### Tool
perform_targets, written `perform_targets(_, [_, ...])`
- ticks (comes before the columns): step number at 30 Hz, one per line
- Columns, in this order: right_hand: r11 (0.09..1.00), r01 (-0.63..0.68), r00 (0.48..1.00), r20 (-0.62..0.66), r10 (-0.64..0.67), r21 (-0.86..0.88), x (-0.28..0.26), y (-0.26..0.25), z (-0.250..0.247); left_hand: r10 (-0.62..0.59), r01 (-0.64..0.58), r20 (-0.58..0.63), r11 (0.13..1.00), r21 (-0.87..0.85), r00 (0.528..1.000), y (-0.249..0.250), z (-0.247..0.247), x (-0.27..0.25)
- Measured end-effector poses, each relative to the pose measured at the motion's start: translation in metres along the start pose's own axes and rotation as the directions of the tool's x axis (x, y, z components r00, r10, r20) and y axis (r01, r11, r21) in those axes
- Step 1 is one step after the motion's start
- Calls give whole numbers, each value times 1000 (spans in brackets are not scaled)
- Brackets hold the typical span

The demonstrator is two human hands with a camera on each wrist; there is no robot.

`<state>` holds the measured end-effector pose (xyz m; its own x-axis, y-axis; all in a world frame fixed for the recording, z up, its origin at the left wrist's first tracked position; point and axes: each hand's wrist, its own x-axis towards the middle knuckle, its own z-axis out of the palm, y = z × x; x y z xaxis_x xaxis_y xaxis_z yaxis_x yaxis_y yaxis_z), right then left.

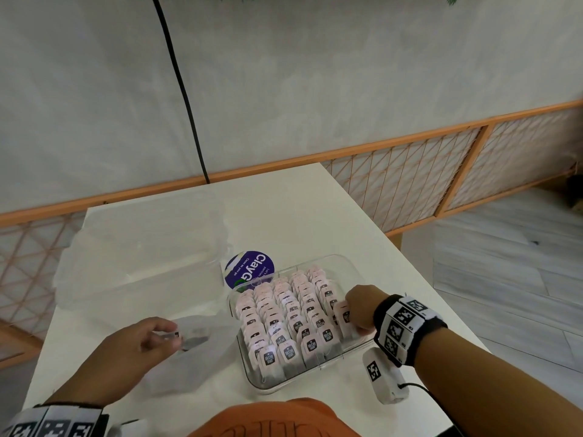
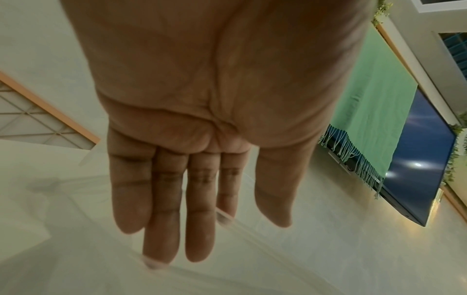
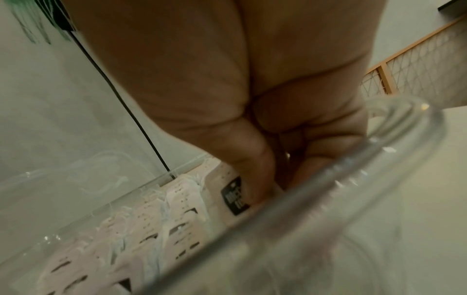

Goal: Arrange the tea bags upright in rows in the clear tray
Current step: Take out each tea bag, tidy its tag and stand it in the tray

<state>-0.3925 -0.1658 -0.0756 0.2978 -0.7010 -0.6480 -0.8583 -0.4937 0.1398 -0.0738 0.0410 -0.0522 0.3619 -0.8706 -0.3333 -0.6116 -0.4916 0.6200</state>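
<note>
The clear tray sits on the white table, with pink tea bags standing upright in several rows. At the tray's right wall my right hand pinches one tea bag by its top. Up close, thumb and fingers of the right hand close on this tea bag just inside the tray rim, beside the rows. My left hand reaches to a crumpled clear plastic bag left of the tray. The left hand shows straight fingers holding nothing.
A large clear plastic container lies at the back left of the table. A round purple lid rests behind the tray. A white tagged device with a cable lies near the table's right edge.
</note>
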Motion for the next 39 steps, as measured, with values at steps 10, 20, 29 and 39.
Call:
perform_targets(10, [995,-52,999,-10,53,89,10,-8,11,-4,4,-24,1000,-27,1000,-3,1,2])
perform_targets(20, [997,-32,999,-32,34,64,12,-6,16,55,-49,-73,996,78,996,-11,15,1])
perform_targets(29, [1000,-9,999,-53,10,16,9,-5,17,55,-52,-75,998,45,996,-13,18,1])
perform_targets(39, [999,-25,998,53,23,20,18,-15,16,52,-51,-70,998,25,996,-19,19,3])
